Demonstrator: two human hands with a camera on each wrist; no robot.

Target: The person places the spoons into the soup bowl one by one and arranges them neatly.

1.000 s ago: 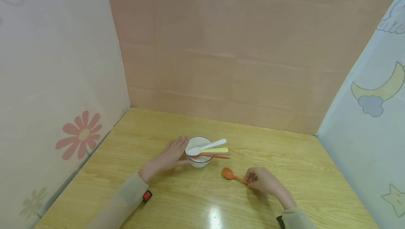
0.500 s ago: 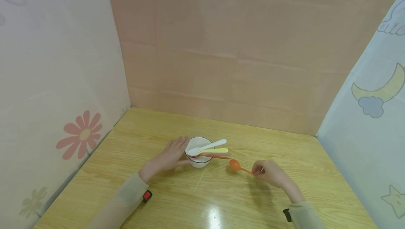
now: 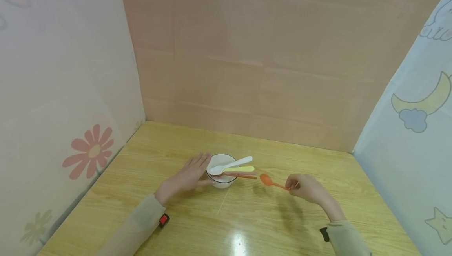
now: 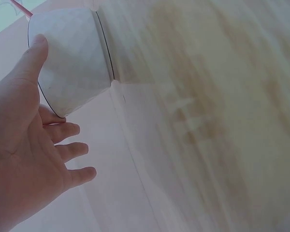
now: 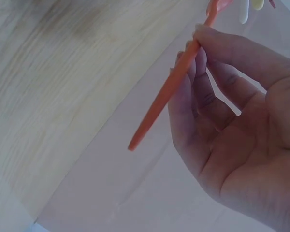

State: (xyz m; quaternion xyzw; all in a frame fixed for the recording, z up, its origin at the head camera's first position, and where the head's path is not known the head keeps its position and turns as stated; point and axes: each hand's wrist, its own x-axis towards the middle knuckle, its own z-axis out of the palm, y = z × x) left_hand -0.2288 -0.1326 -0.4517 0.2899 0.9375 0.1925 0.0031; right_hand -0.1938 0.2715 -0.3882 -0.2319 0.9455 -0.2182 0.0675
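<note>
A white bowl [image 3: 222, 185] with a dark rim line stands on the table. My left hand [image 3: 188, 175] rests against its left side, thumb near, fingers mostly straight along the wall. In the left wrist view the thumb lies on the bowl's faceted outside [image 4: 75, 58]. Inside the bowl lean a white spoon [image 3: 241, 162], a yellow handle [image 3: 243, 169], a pink handle [image 3: 251, 173] and a reddish-orange handle [image 3: 245, 176], all pointing right. My right hand [image 3: 306, 188] pinches an orange spoon [image 3: 266, 179] by its handle [image 5: 164, 92], above the table, its scoop toward the bowl.
The wooden table [image 3: 197, 224] meets a plain tan backdrop [image 3: 247, 71] behind. Patterned cloth walls stand at the left [image 3: 53, 91] and right [image 3: 416, 161]. Black wristbands sit at both sleeves.
My right hand has lifted the orange spoon off the table and carried it away and to the right, its scoop now near the handles in the bowl. The left hand has stayed at the bowl.
</note>
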